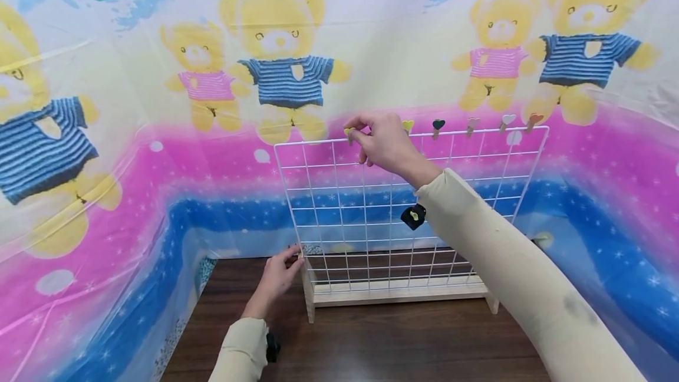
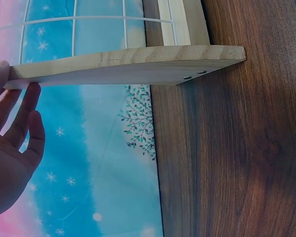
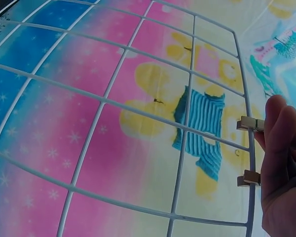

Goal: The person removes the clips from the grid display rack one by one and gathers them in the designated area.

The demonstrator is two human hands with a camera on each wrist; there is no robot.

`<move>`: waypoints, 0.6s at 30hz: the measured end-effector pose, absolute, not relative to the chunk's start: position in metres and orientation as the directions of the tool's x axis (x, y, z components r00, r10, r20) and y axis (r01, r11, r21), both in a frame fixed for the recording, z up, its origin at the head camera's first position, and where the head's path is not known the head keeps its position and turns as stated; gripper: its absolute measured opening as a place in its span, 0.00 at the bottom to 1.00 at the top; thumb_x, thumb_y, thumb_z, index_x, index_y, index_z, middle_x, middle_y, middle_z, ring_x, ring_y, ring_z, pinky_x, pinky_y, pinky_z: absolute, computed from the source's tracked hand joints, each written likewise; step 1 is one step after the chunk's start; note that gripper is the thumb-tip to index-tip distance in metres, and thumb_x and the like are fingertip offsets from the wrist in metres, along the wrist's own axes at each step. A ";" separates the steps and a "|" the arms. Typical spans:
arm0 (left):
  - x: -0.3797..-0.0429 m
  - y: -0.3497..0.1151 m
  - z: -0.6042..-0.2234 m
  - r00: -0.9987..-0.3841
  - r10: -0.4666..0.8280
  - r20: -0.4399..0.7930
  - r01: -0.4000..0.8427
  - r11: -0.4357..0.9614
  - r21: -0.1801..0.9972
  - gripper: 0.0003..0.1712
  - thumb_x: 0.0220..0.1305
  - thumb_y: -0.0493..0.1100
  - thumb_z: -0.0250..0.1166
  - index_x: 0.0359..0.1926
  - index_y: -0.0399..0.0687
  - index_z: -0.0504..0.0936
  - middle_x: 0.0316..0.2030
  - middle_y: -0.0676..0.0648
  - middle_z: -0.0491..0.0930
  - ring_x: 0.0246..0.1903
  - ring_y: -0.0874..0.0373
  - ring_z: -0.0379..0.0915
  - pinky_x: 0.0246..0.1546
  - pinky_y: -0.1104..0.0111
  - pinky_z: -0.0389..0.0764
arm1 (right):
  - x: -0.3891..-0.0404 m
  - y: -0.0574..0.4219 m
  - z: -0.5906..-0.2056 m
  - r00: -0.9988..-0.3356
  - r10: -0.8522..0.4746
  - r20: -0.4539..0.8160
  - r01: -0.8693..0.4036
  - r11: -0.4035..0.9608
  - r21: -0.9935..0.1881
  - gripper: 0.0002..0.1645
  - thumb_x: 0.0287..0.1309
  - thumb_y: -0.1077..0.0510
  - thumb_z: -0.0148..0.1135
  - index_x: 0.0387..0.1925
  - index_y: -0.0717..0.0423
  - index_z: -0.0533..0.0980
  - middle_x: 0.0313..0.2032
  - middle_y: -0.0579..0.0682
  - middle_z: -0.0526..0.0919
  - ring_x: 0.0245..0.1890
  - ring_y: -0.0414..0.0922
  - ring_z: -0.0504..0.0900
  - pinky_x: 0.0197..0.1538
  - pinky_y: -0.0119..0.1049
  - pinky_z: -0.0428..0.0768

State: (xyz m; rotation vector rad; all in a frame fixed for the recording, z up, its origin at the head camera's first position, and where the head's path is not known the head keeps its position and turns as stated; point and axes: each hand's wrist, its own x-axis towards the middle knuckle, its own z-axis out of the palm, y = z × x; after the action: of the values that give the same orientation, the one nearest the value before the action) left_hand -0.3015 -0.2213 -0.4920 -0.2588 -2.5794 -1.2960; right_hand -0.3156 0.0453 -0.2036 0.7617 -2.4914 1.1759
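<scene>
The brown wooden table has its left edge running slantwise at the left, and a stretch of its surface lies between this edge and the wooden stand; more table top reaches from the stand to the near side. At the far side, the stand is near to the table's far edge, and behind it hangs a printed cloth with yellow teddy bears, which goes around to the left and right too. The right forearm, in a cream sleeve, crosses from the near right in front of the white wire grid, which stands upright in the stand. The table has dark wood grain and a soft shine. The left hand holds the stand's left side piece, with the thumb on one face and fingertips on the other. The right hand pinches between thumb and forefinger a wooden clothespin with a yellow heart, which lies across the grid's top wire, left of the middle. To the right along this wire are clothespins with a yellow heart, a dark green heart, a pink heart, a white heart and a reddish-brown heart.
</scene>
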 end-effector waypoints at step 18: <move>-0.302 -0.223 -0.492 -0.955 0.066 0.290 0.272 0.590 0.760 0.21 0.65 0.38 0.61 0.59 0.44 0.77 0.57 0.37 0.73 0.50 0.46 0.74 0.43 0.58 0.78 | -0.312 0.051 -0.207 -0.787 -0.317 0.530 -0.617 0.395 -0.681 0.08 0.64 0.57 0.59 0.41 0.55 0.80 0.25 0.52 0.80 0.16 0.52 0.77 0.22 0.37 0.78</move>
State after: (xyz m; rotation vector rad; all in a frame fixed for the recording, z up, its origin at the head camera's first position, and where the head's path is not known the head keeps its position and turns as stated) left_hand -0.3020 -0.2234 -0.4916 -0.2794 -2.5883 -1.2962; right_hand -0.3122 0.0514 -0.2067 0.8138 -2.3423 1.3449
